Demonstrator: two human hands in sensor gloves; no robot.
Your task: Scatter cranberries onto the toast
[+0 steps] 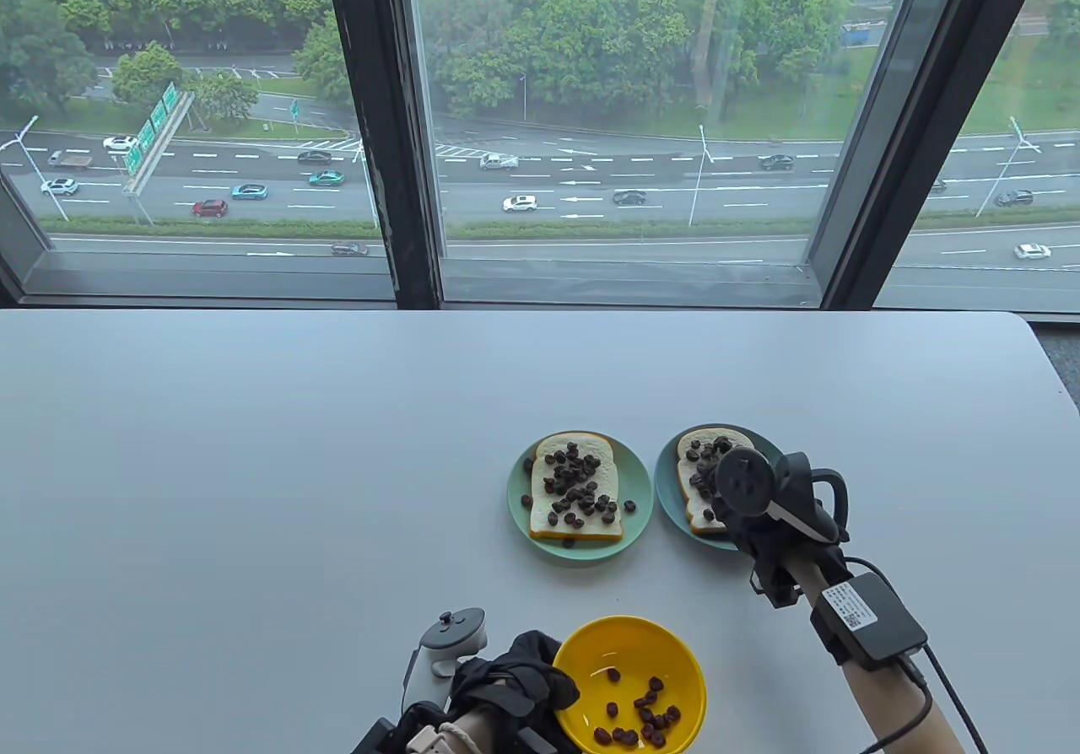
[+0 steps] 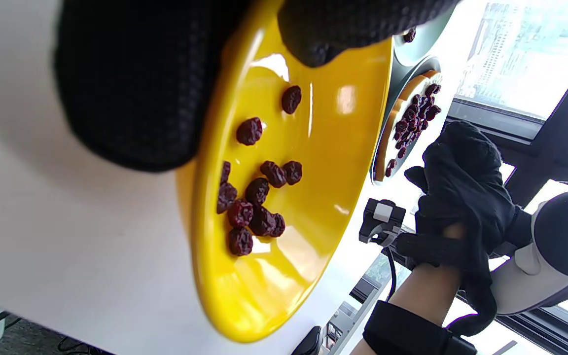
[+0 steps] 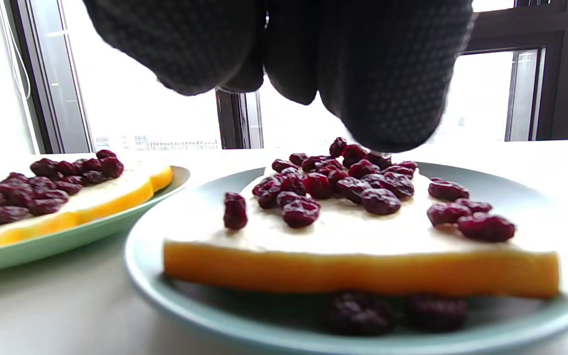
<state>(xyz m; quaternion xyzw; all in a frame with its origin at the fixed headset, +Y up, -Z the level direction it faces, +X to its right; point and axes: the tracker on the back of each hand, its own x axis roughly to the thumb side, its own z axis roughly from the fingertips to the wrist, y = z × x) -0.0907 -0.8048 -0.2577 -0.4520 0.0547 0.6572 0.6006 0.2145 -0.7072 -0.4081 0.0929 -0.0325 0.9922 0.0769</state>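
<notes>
Two slices of toast lie on plates mid-table. The left toast (image 1: 601, 450) on a green plate (image 1: 516, 492) is covered with cranberries. The right toast (image 1: 688, 492) on a blue plate (image 1: 666, 492) also bears cranberries (image 3: 353, 187). My right hand (image 1: 726, 501) hovers low over the right toast, fingers (image 3: 387, 88) bunched together, one fingertip just touching the pile. Whether cranberries are inside the bunch is hidden. My left hand (image 1: 540, 678) grips the left rim of a yellow bowl (image 1: 629, 653) that holds several cranberries (image 2: 254, 207).
Two cranberries (image 3: 363, 310) lie on the blue plate in front of the toast. A few lie loose on the green plate (image 3: 67, 236). The white table (image 1: 253, 492) ends at the window ledge behind and at its rounded right corner.
</notes>
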